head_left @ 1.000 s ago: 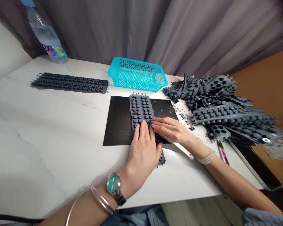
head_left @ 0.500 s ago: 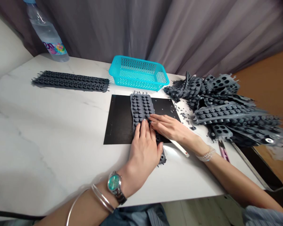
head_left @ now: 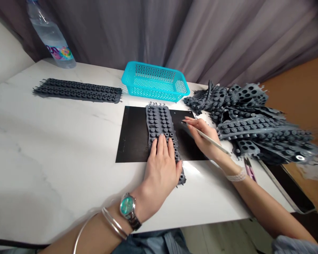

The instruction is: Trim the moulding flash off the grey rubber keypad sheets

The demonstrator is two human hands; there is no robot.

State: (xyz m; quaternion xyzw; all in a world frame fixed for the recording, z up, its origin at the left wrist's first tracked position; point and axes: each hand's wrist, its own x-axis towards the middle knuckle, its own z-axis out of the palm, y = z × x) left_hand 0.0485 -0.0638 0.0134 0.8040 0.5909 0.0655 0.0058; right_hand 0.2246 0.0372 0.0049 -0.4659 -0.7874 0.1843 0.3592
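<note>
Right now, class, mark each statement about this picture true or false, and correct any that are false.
1. The left hand lies flat on the grey rubber sheet on the black mat. True.
2. The right hand holds scissors. False: it holds a slim white stick.
3. The turquoise basket sits on the black mat. False: it sits on the marble table beyond the mat.
4. The wristwatch is on the left wrist. True.

A steel watch [head_left: 127,208] with a turquoise dial and thin silver bangles [head_left: 112,223] are worn on the left (a pearly beaded bracelet [head_left: 235,175] on the right), above a grey-blue sleeve [head_left: 290,245].
</note>
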